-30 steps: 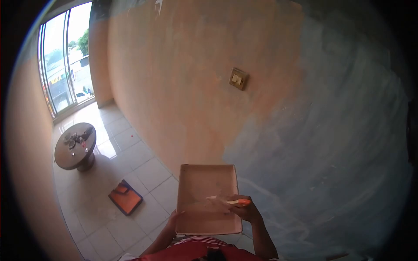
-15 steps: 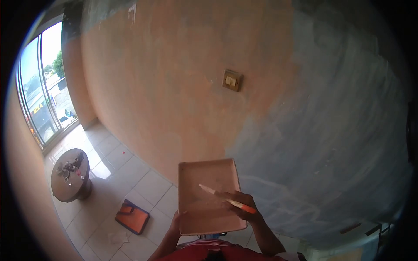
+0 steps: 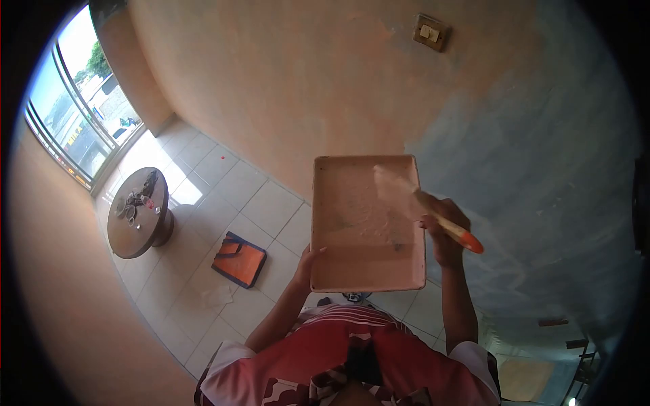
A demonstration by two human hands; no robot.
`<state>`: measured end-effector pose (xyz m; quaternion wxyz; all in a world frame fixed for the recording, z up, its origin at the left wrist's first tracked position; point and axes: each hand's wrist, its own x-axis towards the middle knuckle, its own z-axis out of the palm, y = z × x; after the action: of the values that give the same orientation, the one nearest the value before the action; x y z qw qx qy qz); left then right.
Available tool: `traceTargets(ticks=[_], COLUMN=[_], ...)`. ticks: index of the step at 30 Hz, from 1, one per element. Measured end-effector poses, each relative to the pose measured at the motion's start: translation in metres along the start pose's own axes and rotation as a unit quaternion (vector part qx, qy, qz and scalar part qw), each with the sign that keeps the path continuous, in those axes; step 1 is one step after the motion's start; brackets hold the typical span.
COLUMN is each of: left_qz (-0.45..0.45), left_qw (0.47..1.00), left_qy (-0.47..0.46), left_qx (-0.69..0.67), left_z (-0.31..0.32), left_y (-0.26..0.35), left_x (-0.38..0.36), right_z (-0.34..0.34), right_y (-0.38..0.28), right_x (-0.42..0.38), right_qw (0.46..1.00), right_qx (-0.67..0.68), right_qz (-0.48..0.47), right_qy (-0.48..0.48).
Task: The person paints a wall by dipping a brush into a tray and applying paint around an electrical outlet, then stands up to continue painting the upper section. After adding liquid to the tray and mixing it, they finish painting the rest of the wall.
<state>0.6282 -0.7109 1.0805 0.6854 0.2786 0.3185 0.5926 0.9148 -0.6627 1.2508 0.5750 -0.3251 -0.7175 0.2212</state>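
Observation:
A shallow paint tray (image 3: pixel 365 274) coated in peach-coloured paint is held up in front of my chest. My left hand (image 3: pixel 308 265) grips its left side near the lower corner, with the thumb over the rim. In my right hand (image 3: pixel 447 246), fingers wrap round the handle of a paintbrush (image 3: pixel 443 223) with an orange end. The brush's paint-covered bristles lie over the upper right part of the tray, pointing up and left. Paint streaks and darker smudges mark the tray's bottom.
A wall (image 3: pixel 305 88), part peach and part grey-blue, rises ahead with a light switch (image 3: pixel 430 32). On the tiled floor (image 3: pixel 254 193) are a round table (image 3: pixel 135 233) bearing small items and an orange-and-blue folder-like case (image 3: pixel 240 260). Sliding glass doors (image 3: pixel 74 101) stand at the left.
My view has tilted down, so the wall switch sits higher. The tray appears higher and further right; the brush has moved from the tray's middle toward its upper right side.

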Motion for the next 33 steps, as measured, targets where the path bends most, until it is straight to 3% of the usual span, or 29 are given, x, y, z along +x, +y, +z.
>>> traceTargets(ticks=[3, 4, 5, 7, 9, 11, 13, 14, 16, 19, 22, 23, 24, 25, 27, 31, 33], left_qz=[0.002, 0.004, 0.002, 0.011, 0.008, 0.03, 0.015, 0.012, 0.029, 0.014, 0.043, 0.045, 0.045, 0.045, 0.04, 0.055, 0.045], left_qw=[1.0, 1.0, 1.0, 1.0, 1.0, 0.998, 0.998, 0.997, 0.998, 0.999, 0.996, 0.996, 0.996, 0.996, 0.996, 0.998, 0.998], left_qy=[-0.003, 0.008, 0.001, -0.02, -0.026, -0.04, -0.041, -0.058, -0.021, -0.018, -0.03, -0.033, -0.033, -0.034, -0.038, -0.025, -0.018], left_qx=[0.0, -0.001, -0.003, 0.009, 0.012, -0.026, -0.049, -0.041, -0.051, -0.047, -0.07, -0.069, -0.069, -0.07, -0.07, -0.03, -0.038], left_z=[-0.001, -0.002, -0.007, -0.019, -0.02, -0.022, -0.013, -0.014, -0.019, -0.017, -0.025, -0.03, -0.033, -0.035, -0.038, -0.025, -0.026], left_y=[0.003, 0.001, -0.003, -0.007, -0.009, -0.017, -0.013, -0.017, -0.021, -0.019, -0.028, -0.03, -0.031, -0.032, -0.034, -0.034, -0.041], left_x=[-0.002, -0.004, -0.007, 0.0, -0.004, 0.003, -0.002, -0.004, -0.003, -0.004, -0.002, -0.002, -0.002, -0.002, -0.003, -0.007, -0.004], right_z=[0.004, 0.011, 0.006, 0.008, 0.008, 0.016, 0.011, 0.006, 0.008, -0.024, -0.078, -0.1, -0.12, -0.138, -0.171, -0.214, -0.224], right_y=[-0.008, 0.015, 0.03, 0.043, 0.065, 0.051, 0.032, 0.026, 0.022, 0.02, -0.01, -0.028, -0.052, -0.076, -0.122, -0.184, -0.197], right_x=[-0.003, -0.018, -0.022, -0.031, -0.055, -0.057, -0.046, -0.044, -0.042, -0.019, 0.042, 0.072, 0.1, 0.132, 0.192, 0.296, 0.333], right_qw=[0.995, 0.993, 0.999, 0.995, 0.998, 0.997, 0.995, 0.996, 0.953, 0.961, 0.996, 0.986, 0.96, 0.895, 0.792, 0.597, 0.607], right_qx=[0.007, 0.071, -0.018, -0.07, 0.064, 0.071, 0.044, 0.037, 0.192, 0.159, 0.064, -0.119, -0.199, -0.32, -0.461, -0.598, -0.62], right_qz=[-0.054, -0.026, -0.016, 0.018, 0.008, -0.01, 0.07, 0.064, 0.221, 0.22, 0.055, -0.111, -0.189, -0.296, -0.377, -0.505, -0.469], right_qy=[0.089, 0.085, -0.027, -0.07, -0.014, 0.018, -0.061, -0.044, -0.072, -0.052, 0.007, 0.02, 0.054, 0.092, 0.136, 0.177, 0.165])
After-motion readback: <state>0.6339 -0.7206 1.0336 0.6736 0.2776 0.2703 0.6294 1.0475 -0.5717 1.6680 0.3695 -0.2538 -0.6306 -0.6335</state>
